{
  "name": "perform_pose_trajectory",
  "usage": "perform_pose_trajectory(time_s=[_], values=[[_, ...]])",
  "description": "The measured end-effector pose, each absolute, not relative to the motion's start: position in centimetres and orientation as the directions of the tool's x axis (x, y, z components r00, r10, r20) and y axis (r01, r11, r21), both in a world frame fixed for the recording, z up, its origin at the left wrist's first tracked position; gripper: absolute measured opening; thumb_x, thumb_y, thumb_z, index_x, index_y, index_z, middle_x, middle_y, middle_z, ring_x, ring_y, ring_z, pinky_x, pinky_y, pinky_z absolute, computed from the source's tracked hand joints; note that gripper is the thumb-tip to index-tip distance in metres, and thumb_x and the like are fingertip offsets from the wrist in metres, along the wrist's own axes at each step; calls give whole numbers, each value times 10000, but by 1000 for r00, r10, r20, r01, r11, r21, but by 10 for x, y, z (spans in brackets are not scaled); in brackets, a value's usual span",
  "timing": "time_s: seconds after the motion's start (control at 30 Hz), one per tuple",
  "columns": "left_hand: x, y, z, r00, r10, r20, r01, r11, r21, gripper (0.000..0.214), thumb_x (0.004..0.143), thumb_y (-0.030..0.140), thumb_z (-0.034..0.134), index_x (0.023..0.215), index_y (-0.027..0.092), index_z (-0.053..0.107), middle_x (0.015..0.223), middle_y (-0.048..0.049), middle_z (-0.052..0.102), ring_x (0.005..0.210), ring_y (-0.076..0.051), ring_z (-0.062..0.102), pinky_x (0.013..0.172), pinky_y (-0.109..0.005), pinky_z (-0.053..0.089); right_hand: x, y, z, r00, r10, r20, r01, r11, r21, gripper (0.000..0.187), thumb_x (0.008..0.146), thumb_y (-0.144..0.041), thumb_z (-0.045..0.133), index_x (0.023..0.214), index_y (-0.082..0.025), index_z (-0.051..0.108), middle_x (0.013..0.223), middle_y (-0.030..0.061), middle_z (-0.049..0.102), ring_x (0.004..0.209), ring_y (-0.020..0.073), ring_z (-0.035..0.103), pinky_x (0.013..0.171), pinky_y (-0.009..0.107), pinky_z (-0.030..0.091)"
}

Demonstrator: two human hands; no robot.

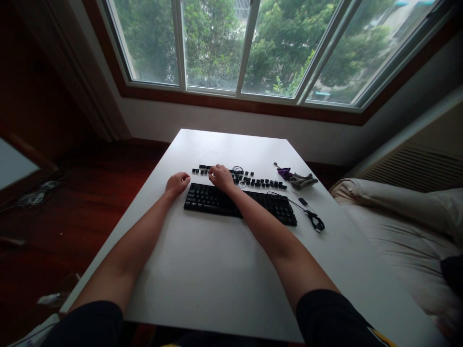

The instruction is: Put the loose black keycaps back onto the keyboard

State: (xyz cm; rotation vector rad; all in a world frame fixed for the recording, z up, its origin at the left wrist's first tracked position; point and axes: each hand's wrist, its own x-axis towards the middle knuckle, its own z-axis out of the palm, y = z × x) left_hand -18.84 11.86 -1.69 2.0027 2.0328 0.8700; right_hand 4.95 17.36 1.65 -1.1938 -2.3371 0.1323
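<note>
Right hand [221, 177] and left hand [178, 184] are being held near the far edge of the black keyboard [217, 201], which is being supported flat on the white table [202, 270]. The right fingers are being curled downward and partly closed among the loose keycaps [268, 183] strewn beyond the keyboard; whether a cap is being pinched cannot be told at this size. The left fingers are being folded loosely inward just beside the keyboard's far left corner, and whether anything is being gripped there cannot be told either.

For good handling, a light fingertip pinch on the sides of a single cap is probably being called for, since neighbouring caps are being crowded close together and could easily be knocked out of line. The right forearm is being stretched across the keyboard, so the wrist is perhaps best being carried high, clear of the keys. Well to the right, the coiled cable [316, 222] is being left untouched, as is the purple item [284, 172].
</note>
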Motion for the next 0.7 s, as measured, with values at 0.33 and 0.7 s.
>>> perform_pose_trajectory(time_s=[0.33,0.7], values=[[-180,114,-14,177,952,250,806,-286,518,300,913,425,512,967,238,739,969,-48,685,918,-215,594,904,-352,459,72,183,6,-602,750,275,762,642,-84,235,845,-290,682,1066,-212,693,1135,134,604,1082,300,499,905,399,389],[-186,117,-14,188,949,254,792,-299,532,255,884,360,538,991,235,733,973,-36,695,867,-196,607,856,-335,477,69,175,11,-588,741,326,725,661,-194,160,864,-243,661,1012,-202,705,1069,97,659,1050,264,542,917,374,382]])
